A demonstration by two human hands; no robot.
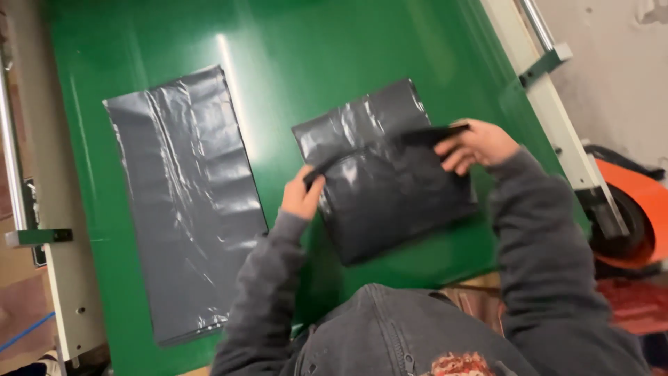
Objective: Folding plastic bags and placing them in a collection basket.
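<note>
I see a dark grey plastic mailer bag (390, 188) lying near the centre of the green worktop (313, 49), tilted so its top edge points toward one o'clock. Both hands work its folded flap. My left hand (300, 196) sits at the bag's nine o'clock edge, its grip closed on the end of the flap, thumb up against the plastic. My right hand (476, 145) is at the bag's two o'clock corner, fingers pinched together on the other end of the flap, lifting it slightly off the bag; the motion blur makes me think the pinch is firm, but I can't be sure. Grey sleeves run back toward six o'clock.

Well apart at nine o'clock, a second, longer grey plastic bag (184, 202) lies flat. At three o'clock, past the white frame rail (550, 111), sits an orange roll (637, 209).
</note>
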